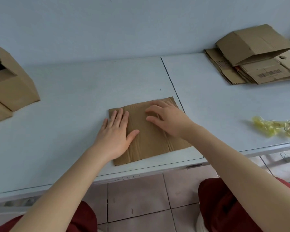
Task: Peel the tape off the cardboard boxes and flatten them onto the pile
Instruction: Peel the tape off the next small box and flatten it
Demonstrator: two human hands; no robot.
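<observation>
Pale blue-white table (74,97) surface is running against a plain wall of the same tone, and a seam (171,81) is dividing it into a left and a right section.

1. Work piece. A flattened cardboard box (151,144) is lying on the left section, just beside the seam and close to the near edge. Its creases are running away from the person, skewed slightly from the table edge.
2. Left hand (115,131). It is lying palm down over the left edge of the flattened cardboard box, with its fingers straight and together and its thumb spread. It is pressing, not gripping.
3. Right hand (167,118). It is resting on the far right part of the sheet with its fingers loosely bent and their tips touching the cardboard. It is holding nothing.
4. Destination. The pile (264,74) of flattened boxes is sitting on the right section, at the back, well apart from the hands. A partly collapsed box (251,42) is gaping open on top of it.
5. Governing relation. The pile is lying to the right and farther back, across the seam, so the right hand is the nearer one. The transfer is likely calling for a rightward carry.

A crumpled tape wad (274,128) is lying near the right front edge. Uncollapsed boxes (12,87) are waiting at the far left.
</observation>
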